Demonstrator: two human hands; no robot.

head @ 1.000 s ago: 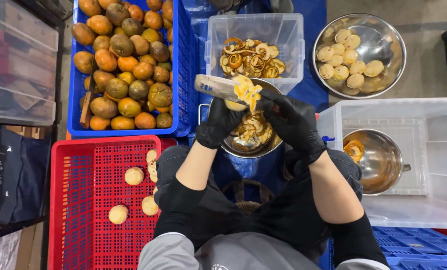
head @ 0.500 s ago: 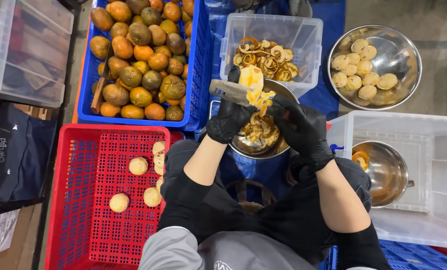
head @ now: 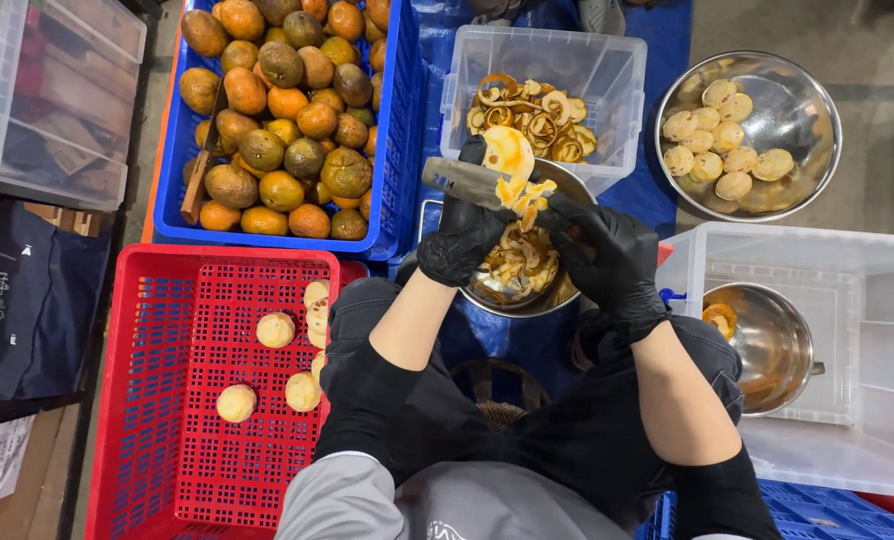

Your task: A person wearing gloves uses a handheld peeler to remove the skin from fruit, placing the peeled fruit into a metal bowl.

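Observation:
Both my hands wear black gloves. My left hand [head: 462, 238] grips a half-peeled orange fruit [head: 508, 151] above a steel bowl [head: 559, 292] that holds curled peels. My right hand [head: 607, 262] holds a grey knife [head: 459, 182] whose blade lies across the underside of the fruit. A strip of orange peel [head: 527, 195] hangs from the cut, between the two hands. The knife's handle is hidden inside my right glove.
A blue crate [head: 395, 130] of unpeeled fruit stands at the top left, and a red crate [head: 167, 400] with several peeled fruits at the lower left. A clear tub [head: 607, 60] holds peels. A steel bowl [head: 817, 100] holds peeled fruits, and a clear bin [head: 867, 400] holds another bowl [head: 767, 340].
The fruit has turned in my left hand and shows more pale peeled surface. The peel strip hanging under the knife has grown longer. The view has shifted slightly.

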